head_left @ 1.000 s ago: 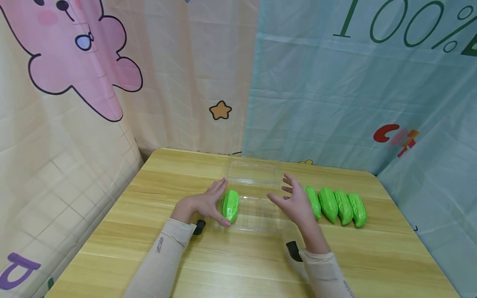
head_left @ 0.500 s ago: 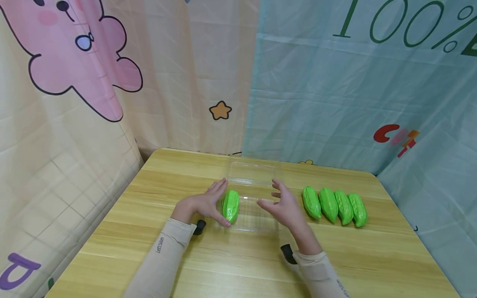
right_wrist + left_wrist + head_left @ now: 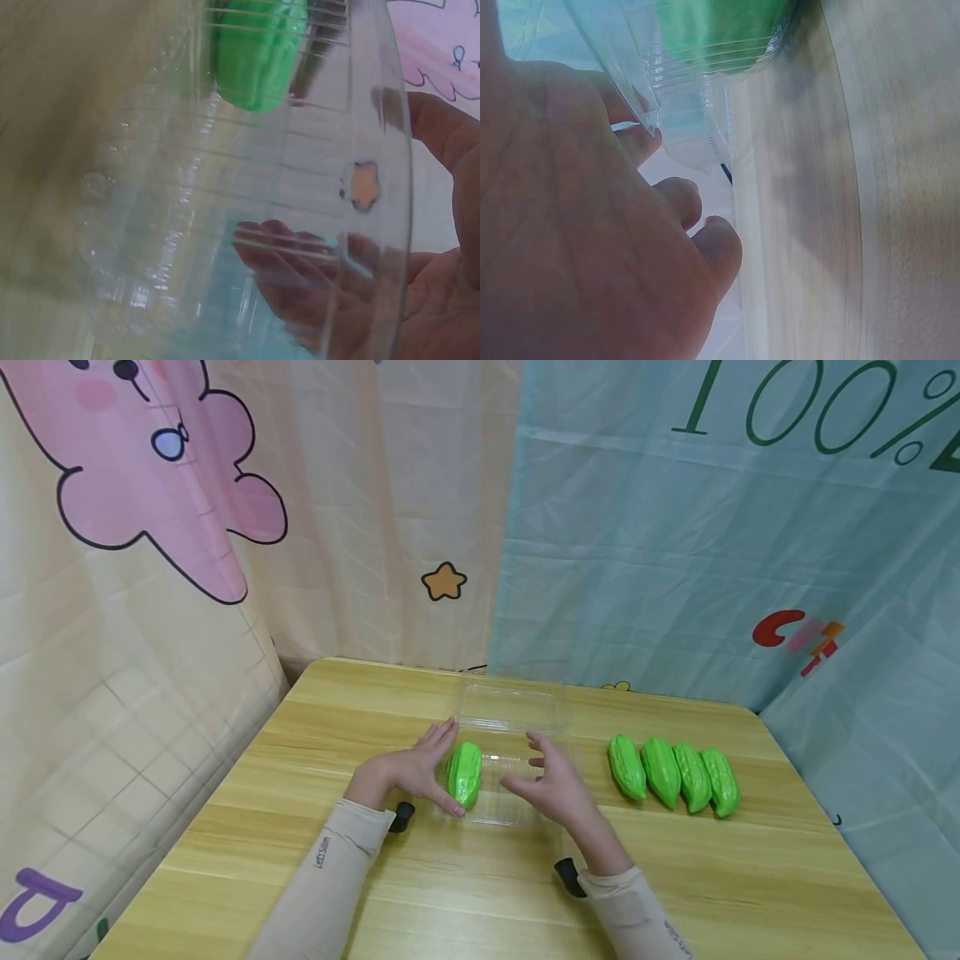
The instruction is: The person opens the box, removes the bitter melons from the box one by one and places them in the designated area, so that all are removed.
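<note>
Fingers of left hand (image 3: 408, 770) laid straight against clear container (image 3: 501, 817) holding green gourd (image 3: 465, 774); right hand (image 3: 553, 787) fingers spread over it. Loading step judged underway; next, gourd row (image 3: 673, 775) at right to be reached.

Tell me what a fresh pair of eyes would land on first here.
Most likely the bright green ridged toy gourd lying in the left end of the clear plastic clamshell box at mid-table, with the left hand against the box's left end and the right hand open over its right part. Next, the row of four matching green gourds on the yellow wooden table, right of the box.
</note>
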`<action>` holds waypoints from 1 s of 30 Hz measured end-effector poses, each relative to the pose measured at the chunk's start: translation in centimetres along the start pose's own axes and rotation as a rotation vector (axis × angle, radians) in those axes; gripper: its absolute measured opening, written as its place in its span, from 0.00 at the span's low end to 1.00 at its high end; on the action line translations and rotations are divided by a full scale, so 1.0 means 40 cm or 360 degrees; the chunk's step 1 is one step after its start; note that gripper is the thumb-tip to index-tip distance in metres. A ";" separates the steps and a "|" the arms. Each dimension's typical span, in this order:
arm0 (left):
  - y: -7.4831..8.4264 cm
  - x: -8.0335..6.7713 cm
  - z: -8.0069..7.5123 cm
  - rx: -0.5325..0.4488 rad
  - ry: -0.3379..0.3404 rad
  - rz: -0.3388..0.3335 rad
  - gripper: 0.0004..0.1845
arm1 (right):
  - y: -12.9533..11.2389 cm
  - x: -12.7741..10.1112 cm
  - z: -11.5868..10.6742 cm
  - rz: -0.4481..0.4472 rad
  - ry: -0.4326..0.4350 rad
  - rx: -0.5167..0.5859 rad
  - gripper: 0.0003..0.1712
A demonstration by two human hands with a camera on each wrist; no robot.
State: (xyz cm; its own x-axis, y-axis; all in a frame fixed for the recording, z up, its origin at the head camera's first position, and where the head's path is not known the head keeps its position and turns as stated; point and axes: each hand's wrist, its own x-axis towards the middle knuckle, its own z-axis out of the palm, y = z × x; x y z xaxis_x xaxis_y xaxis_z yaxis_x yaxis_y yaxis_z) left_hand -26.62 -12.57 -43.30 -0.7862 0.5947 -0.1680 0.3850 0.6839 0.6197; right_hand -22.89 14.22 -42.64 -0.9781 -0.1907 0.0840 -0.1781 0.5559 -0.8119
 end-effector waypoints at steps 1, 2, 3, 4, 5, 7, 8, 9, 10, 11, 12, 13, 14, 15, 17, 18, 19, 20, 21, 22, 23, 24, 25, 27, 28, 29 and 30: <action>0.000 0.000 0.000 -0.0002 0.0002 0.0000 0.79 | 0.000 0.000 0.003 -0.0005 -0.0006 0.0004 0.51; 0.001 0.001 0.000 0.0000 0.0002 -0.0001 0.79 | 0.001 0.000 0.007 -0.0012 -0.0011 0.0008 0.51; 0.001 0.000 0.000 0.0003 0.0002 -0.0004 0.79 | 0.002 0.000 0.011 -0.0021 -0.0014 0.0009 0.51; 0.002 0.000 -0.001 0.0005 0.0001 -0.0006 0.79 | 0.003 0.000 0.014 -0.0025 -0.0021 0.0009 0.51; 0.002 0.000 -0.001 0.0004 0.0000 -0.0008 0.79 | 0.003 0.000 0.017 -0.0032 -0.0027 0.0008 0.51; 0.003 0.001 -0.001 0.0008 0.0000 -0.0010 0.79 | 0.004 -0.001 0.023 -0.0040 -0.0044 -0.0010 0.50; 0.003 0.001 -0.001 0.0008 -0.0001 -0.0012 0.79 | 0.005 -0.001 0.026 -0.0043 -0.0056 -0.0020 0.50; 0.004 0.001 -0.001 0.0008 0.0000 -0.0012 0.79 | 0.005 -0.001 0.029 -0.0044 -0.0068 -0.0032 0.50; 0.003 0.002 -0.001 0.0007 0.0001 -0.0011 0.79 | 0.005 -0.001 0.031 -0.0047 -0.0080 -0.0041 0.50; 0.003 0.002 -0.001 0.0005 0.0003 -0.0011 0.79 | 0.005 -0.001 0.033 -0.0056 -0.0090 -0.0052 0.50; 0.003 0.003 -0.001 0.0003 0.0006 -0.0010 0.79 | 0.005 -0.001 0.035 -0.0058 -0.0099 -0.0060 0.50; 0.002 0.003 -0.001 0.0001 0.0007 -0.0011 0.79 | 0.005 -0.001 0.037 -0.0062 -0.0107 -0.0065 0.49; 0.002 0.003 -0.001 0.0000 0.0007 -0.0012 0.79 | 0.005 -0.001 0.039 -0.0056 -0.0116 -0.0064 0.49; 0.002 0.003 0.000 0.0000 0.0007 -0.0013 0.79 | 0.005 -0.001 0.040 -0.0057 -0.0121 -0.0068 0.49; 0.001 0.002 0.000 -0.0005 0.0008 -0.0014 0.79 | 0.006 -0.002 0.043 -0.0062 -0.0129 -0.0079 0.48; 0.001 0.002 0.001 -0.0007 0.0008 -0.0016 0.79 | 0.006 -0.002 0.044 -0.0063 -0.0136 -0.0087 0.48; 0.001 0.002 0.001 -0.0009 0.0007 -0.0016 0.78 | 0.006 -0.002 0.045 -0.0067 -0.0143 -0.0095 0.47; 0.000 0.002 0.001 -0.0012 0.0008 -0.0014 0.78 | 0.006 -0.002 0.046 -0.0074 -0.0150 -0.0103 0.47; 0.000 0.002 0.001 -0.0014 0.0008 -0.0014 0.78 | 0.006 -0.003 0.047 -0.0084 -0.0159 -0.0112 0.47; -0.001 0.001 0.002 -0.0017 0.0009 -0.0012 0.78 | 0.005 -0.003 0.049 -0.0095 -0.0168 -0.0118 0.46; -0.002 0.001 0.002 -0.0017 0.0010 -0.0012 0.78 | 0.005 -0.004 0.050 -0.0107 -0.0180 -0.0123 0.45; -0.003 0.001 0.003 -0.0014 0.0010 -0.0013 0.78 | 0.004 -0.004 0.052 -0.0115 -0.0194 -0.0126 0.45; -0.004 0.001 0.003 -0.0009 0.0012 -0.0013 0.78 | 0.003 -0.003 0.054 -0.0121 -0.0207 -0.0127 0.44; -0.006 0.001 0.004 -0.0008 0.0014 -0.0011 0.78 | 0.003 -0.001 0.056 -0.0128 -0.0235 -0.0129 0.43; -0.006 0.002 0.005 -0.0008 0.0016 -0.0009 0.78 | 0.004 0.000 0.058 -0.0126 -0.0244 -0.0130 0.42; -0.007 0.002 0.005 -0.0007 0.0017 -0.0009 0.78 | 0.005 0.002 0.060 -0.0124 -0.0252 -0.0138 0.41; -0.006 0.002 0.004 -0.0008 0.0017 -0.0007 0.78 | 0.007 0.004 0.061 -0.0120 -0.0260 -0.0150 0.41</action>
State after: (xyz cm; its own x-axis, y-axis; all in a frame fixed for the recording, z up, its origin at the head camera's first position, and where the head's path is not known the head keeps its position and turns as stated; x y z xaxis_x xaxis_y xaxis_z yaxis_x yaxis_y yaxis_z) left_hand -26.70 -12.62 -43.61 -0.7929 0.5872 -0.1627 0.3792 0.6845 0.6226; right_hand -22.82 12.36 -44.24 -0.9324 -0.3591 0.0416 -0.2672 0.6069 -0.7485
